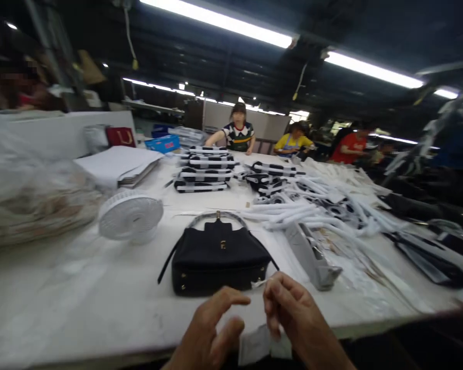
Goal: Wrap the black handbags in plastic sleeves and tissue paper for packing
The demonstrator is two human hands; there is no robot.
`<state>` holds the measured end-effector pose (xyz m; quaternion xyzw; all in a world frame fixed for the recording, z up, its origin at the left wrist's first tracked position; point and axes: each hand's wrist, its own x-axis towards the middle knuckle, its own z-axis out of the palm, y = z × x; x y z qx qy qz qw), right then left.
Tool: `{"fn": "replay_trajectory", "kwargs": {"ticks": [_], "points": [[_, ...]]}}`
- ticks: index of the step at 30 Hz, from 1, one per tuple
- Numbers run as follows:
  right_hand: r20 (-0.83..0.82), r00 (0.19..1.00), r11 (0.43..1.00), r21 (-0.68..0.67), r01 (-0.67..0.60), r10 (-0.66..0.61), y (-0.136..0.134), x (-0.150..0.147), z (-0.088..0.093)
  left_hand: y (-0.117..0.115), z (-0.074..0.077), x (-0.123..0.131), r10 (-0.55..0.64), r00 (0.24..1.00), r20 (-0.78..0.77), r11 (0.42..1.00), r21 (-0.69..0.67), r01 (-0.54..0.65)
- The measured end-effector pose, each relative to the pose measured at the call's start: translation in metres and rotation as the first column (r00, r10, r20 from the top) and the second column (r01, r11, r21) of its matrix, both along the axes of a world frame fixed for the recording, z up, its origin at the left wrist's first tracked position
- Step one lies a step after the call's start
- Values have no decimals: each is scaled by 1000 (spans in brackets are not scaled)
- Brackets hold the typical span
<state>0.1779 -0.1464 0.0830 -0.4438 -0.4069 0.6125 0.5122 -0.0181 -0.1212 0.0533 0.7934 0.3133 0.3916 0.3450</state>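
A black handbag with gold clasp and a wrapped handle lies on the white table, just beyond my hands. My left hand hovers near the table's front edge with fingers curled and apart, thumb close to a small white paper piece. My right hand is closed in a pinch on that white paper piece, fingers bent over its top edge. A small white tag sticks out at the bag's right corner.
A white round fan lies left of the bag. A grey tool rests to its right beside heaps of white wrapped strips. Stacks of black-and-white pieces stand farther back. A plastic bag bulges at left. Several people work at the far end.
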Motion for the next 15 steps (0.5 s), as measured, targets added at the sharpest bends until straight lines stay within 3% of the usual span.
{"fn": "replay_trajectory", "kwargs": {"ticks": [2,4,6,9,12,15], "points": [[163,985,999,3,-49,48,17,-7,11,23,13,-29,216,976,9,976,10,-217],[320,941,991,46,-128,107,39,-19,23,54,17,-55,451,892,21,892,26,-451],[467,873,973,103,-208,137,64,-34,31,91,12,-74,599,799,-58,801,43,-597],[609,776,941,141,-309,163,108,-62,35,146,-9,-89,581,697,-421,766,-9,-643],[612,763,938,96,-333,209,153,-89,29,187,-36,-94,491,679,-545,749,-134,-649],[611,759,951,29,-307,226,191,-109,14,211,-57,-95,399,724,-563,743,-264,-615]]}}
